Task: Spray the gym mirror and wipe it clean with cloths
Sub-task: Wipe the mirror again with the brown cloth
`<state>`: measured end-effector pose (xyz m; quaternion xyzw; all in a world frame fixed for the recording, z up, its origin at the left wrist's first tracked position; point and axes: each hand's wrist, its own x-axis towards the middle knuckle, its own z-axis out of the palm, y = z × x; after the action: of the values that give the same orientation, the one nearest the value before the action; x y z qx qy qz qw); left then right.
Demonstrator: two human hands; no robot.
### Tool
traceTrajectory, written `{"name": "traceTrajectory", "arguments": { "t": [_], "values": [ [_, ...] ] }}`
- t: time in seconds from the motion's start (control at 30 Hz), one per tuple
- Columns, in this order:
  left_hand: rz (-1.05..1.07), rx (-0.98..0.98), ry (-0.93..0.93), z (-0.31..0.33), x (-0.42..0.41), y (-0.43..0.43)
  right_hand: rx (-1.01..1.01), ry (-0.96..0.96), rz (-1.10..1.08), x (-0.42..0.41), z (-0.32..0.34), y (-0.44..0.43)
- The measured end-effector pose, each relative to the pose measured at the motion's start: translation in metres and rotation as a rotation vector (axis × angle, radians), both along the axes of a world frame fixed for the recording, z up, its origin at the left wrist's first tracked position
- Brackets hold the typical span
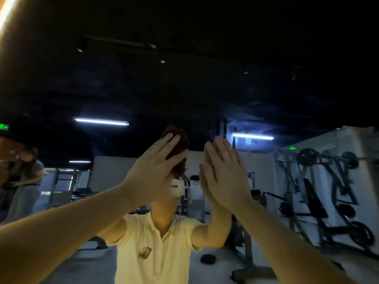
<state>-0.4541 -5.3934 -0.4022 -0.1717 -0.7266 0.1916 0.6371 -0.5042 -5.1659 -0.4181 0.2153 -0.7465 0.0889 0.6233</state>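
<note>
Left hand [155, 169]: grip wide, fingers flat, pinning what looks like a brown cloth [176, 140] to the mirror [205, 89] at head height; right hand [225, 177]: grip wide too, fingers straight, touching the mirror just beside it, no cloth under it that I can see; risk one: bare skin prints fresh smears on the mirror; risk two: cloth is only pressed, not clenched, so a fast stroke could shed it; light's dim, so I'd expect missed streaks.
</note>
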Motion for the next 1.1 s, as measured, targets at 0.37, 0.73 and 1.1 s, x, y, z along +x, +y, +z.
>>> {"name": "traceTrajectory", "arguments": {
  "t": [0.37,0.73,1.1],
  "values": [
    [-0.004,0.164,0.019,0.1,-0.022,0.108,-0.177,-0.075,-0.2,-0.054,0.051,0.157],
    [0.113,-0.456,-0.092,0.039,-0.044,0.145,-0.173,0.077,-0.184,-0.086,0.038,0.16],
    [-0.149,0.017,-0.01,0.094,-0.049,0.188,-0.183,0.069,-0.139,-0.085,0.039,0.157]
  ]
}}
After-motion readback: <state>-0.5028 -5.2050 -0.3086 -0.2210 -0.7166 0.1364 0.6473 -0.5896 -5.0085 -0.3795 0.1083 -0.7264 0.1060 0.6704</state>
